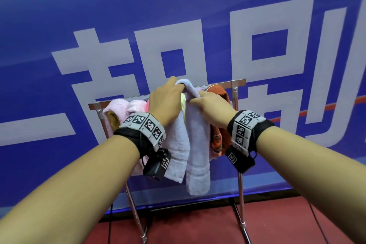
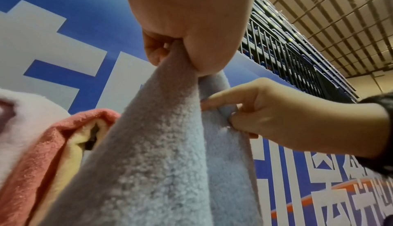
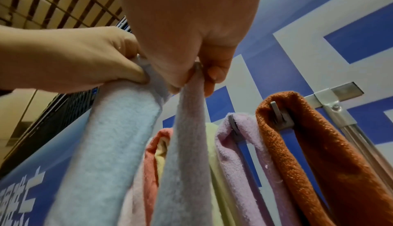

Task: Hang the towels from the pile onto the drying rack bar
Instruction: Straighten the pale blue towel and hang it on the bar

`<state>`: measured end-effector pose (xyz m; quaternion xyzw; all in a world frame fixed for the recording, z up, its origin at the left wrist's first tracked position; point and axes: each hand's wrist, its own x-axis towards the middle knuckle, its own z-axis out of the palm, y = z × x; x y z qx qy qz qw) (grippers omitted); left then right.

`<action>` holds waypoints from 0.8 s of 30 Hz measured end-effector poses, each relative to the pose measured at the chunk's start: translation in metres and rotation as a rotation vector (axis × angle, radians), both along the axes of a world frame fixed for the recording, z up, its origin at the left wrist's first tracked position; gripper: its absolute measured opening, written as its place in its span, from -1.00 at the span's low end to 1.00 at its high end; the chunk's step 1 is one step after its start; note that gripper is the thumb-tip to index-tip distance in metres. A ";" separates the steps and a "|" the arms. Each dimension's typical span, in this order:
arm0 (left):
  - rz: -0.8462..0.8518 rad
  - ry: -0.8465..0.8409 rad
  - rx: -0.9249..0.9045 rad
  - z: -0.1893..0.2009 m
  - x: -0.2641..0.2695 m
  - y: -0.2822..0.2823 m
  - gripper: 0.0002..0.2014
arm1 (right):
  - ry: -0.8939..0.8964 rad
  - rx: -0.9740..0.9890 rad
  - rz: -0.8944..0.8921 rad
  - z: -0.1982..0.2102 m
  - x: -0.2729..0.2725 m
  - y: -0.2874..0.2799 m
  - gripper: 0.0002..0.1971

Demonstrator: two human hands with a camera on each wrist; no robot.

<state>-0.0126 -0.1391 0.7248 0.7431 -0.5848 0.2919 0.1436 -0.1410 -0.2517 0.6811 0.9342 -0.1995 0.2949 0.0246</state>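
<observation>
Left hand [image 1: 165, 103] and right hand [image 1: 213, 108] are both curled on the pale blue towel [image 1: 195, 144], its top edge pinched. It is held bunched above the drying rack bar [image 1: 238, 81], between hung towels.

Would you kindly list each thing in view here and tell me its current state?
Pale blue terry towel: held up at the bar, both ends hanging, gripped by both hands.
Left hand: grips the towel's top fold.
Right hand: pinches the towel beside it.
Rust-orange towel: draped over the bar.
Lilac towel: draped over the bar.
Pale pink towel: draped.
Metal rack bar: level, right end bare.
</observation>
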 end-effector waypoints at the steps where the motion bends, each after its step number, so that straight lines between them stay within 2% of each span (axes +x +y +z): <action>1: -0.006 0.001 -0.002 -0.002 0.003 -0.003 -0.66 | 0.022 -0.025 -0.047 0.004 0.002 0.000 -0.74; 3: 0.003 -0.012 -0.003 -0.004 0.009 -0.007 -0.62 | 0.010 -0.127 -0.166 0.011 0.004 -0.001 -0.78; 5: 0.050 -0.040 0.005 -0.005 0.018 -0.013 -0.67 | -0.061 -0.147 -0.245 0.017 0.008 -0.004 -0.74; 10: 0.155 -0.074 0.002 -0.010 0.041 -0.025 -0.81 | -0.104 -0.038 -0.221 0.026 0.030 -0.019 -0.75; 18: 0.116 0.083 -0.008 -0.024 0.062 -0.053 -0.69 | -0.099 0.126 -0.152 0.023 0.075 -0.039 -0.83; 21: 0.018 0.198 -0.040 -0.026 0.070 -0.067 -0.62 | -0.140 0.191 -0.120 0.020 0.089 -0.044 -0.82; 24: -0.102 0.378 -0.095 -0.028 0.072 -0.083 -0.64 | -0.197 0.273 -0.104 0.019 0.098 -0.049 -0.80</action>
